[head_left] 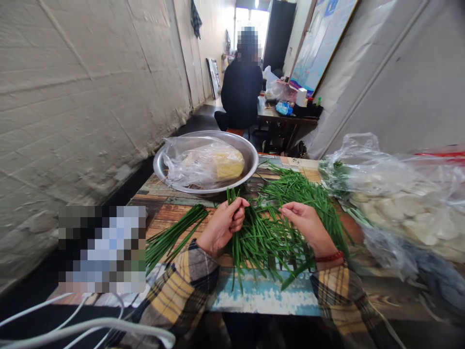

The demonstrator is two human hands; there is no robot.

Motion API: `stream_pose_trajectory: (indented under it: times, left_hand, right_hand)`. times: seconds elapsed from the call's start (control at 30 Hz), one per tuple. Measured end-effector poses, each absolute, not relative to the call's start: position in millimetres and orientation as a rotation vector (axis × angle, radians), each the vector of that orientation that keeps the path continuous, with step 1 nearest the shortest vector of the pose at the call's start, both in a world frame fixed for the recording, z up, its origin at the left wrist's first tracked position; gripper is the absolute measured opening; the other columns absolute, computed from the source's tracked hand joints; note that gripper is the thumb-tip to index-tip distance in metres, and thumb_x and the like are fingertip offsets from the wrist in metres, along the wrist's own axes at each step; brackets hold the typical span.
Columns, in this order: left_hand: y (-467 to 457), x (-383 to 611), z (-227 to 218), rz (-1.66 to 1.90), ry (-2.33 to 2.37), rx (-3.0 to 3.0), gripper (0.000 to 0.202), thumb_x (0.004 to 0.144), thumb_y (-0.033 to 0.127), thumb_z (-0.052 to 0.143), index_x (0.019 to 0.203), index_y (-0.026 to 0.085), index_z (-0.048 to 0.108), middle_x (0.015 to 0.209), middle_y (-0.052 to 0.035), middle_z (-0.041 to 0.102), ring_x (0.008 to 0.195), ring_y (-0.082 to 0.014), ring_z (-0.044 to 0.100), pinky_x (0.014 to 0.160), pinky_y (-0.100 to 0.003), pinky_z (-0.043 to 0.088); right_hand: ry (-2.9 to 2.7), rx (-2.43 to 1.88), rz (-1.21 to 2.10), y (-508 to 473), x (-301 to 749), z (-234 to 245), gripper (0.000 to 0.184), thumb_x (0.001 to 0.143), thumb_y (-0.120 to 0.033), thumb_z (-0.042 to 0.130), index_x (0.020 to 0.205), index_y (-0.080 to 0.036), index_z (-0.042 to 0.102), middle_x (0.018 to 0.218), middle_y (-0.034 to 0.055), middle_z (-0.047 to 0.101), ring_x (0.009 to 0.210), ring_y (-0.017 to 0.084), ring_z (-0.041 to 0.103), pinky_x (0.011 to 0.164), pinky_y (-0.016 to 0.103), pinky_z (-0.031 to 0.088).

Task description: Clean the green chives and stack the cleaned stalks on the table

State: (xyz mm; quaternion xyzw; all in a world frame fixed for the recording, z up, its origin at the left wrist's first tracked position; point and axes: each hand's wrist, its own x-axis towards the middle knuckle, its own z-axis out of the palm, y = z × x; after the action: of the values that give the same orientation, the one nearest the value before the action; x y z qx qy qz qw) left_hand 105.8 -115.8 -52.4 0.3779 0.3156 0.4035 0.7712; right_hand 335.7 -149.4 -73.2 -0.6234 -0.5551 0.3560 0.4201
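Observation:
My left hand [229, 220] is closed in a fist around a few long green chives, whose ends stick up above the fingers and hang down below. My right hand [303, 224], with a red bracelet at the wrist, pinches thumb and fingertips together at a thin chive blade. Between and under both hands lies a loose heap of chives [263, 245] on the wood-patterned table [261, 293]. A neater bundle of chives [178, 230] rests left of my left hand. Behind my right hand, a larger pile of chives [301, 191] spreads toward the far edge.
A metal basin [160, 169] holding a yellowish item in a clear plastic bag [181, 162] stands at the far side. Clear bags with pale round pieces [410, 213] lie on the right. White cables [119, 324] cross front left. Further off sits a person [241, 94] beside another table.

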Motion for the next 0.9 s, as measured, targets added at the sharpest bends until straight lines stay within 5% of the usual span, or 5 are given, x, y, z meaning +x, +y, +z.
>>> stream_pose_trajectory:
  times: [0.4,0.6,0.9]
  left_hand:
    - [-116.7,107.1,-52.7,0.834,0.7,0.834,0.029,0.082,0.041,0.057,0.088,0.013,0.057,0.053,0.0091,0.023,0.041,-0.0029,0.014,0.036,-0.016,0.01]
    - [-115.4,107.8,-54.4,0.819,0.722,0.845,0.027,0.083,0.04,0.057,0.086,0.014,0.056,0.053,0.0092,0.021,0.042,-0.003,0.014,0.037,-0.016,0.01]
    - [-119.6,108.7,-54.9,0.706,0.711,0.885,0.028,0.08,0.041,0.061,0.085,0.013,0.058,0.052,0.0091,0.024,0.041,-0.0024,0.016,0.038,-0.018,0.01]
  right_hand:
    - [-1.068,-1.219,1.361,-157.4,310.9,-58.4,0.032,0.068,-0.032,0.072,0.095,-0.017,0.067,0.076,0.0031,0.069,0.064,0.012,0.059,0.051,0.02,0.039]
    - [-0.943,-1.122,1.265,-155.8,308.2,-59.2,0.024,0.065,-0.032,0.075,0.081,-0.018,0.064,0.075,0.0012,0.067,0.06,0.01,0.059,0.055,0.023,0.048]
    - [-0.936,-1.074,0.82,-157.9,299.6,-63.6,0.014,0.07,-0.027,0.073,0.075,-0.021,0.062,0.094,0.0033,0.066,0.081,0.017,0.066,0.078,0.036,0.054]
